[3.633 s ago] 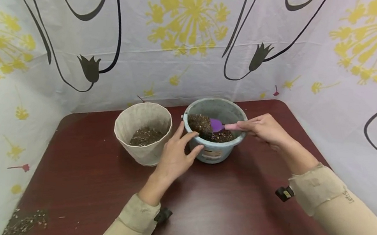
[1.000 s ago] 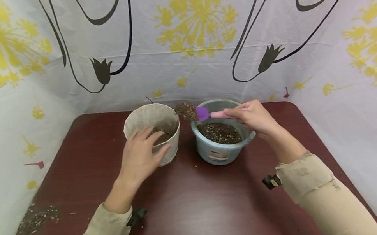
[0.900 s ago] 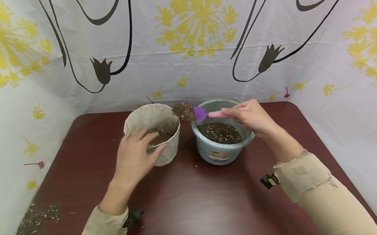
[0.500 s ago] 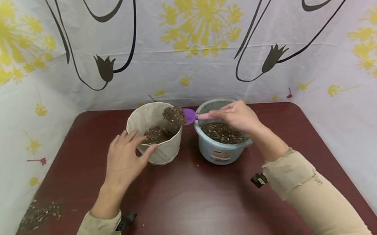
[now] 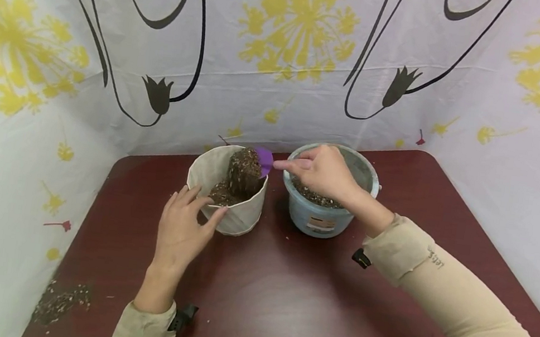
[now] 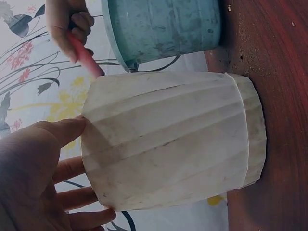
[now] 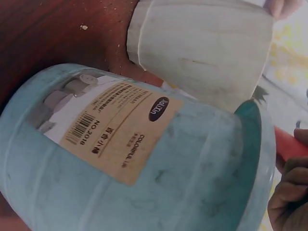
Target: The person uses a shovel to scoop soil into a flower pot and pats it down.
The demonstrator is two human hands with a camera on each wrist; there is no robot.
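Note:
My right hand (image 5: 327,173) grips the pink handle of a small trowel with a purple blade (image 5: 265,162). The blade is tilted over the right side of the off-white pot (image 5: 239,221), and dark potting soil (image 5: 243,172) drops off it into that pot. Some soil lies in the bottom. My left hand (image 5: 180,236) rests its thumb and fingertips on the pot's near-left rim, fingers spread, not wrapped around the wall, as the left wrist view shows. The light blue bucket (image 5: 302,214), partly filled with soil, stands just right of the pot, beneath my right forearm and hand.
The dark red table (image 5: 283,305) carries a scatter of spilled soil (image 5: 61,300) at its front left, plus a few stray crumbs. A patterned white cloth (image 5: 277,107) hangs behind and at both sides, close to the table edges.
The loaded trowel went from the bucket leftward over the pot, then tipped, and its soil is now falling. My left hand shifted from the bucket's side to the pot's rim.

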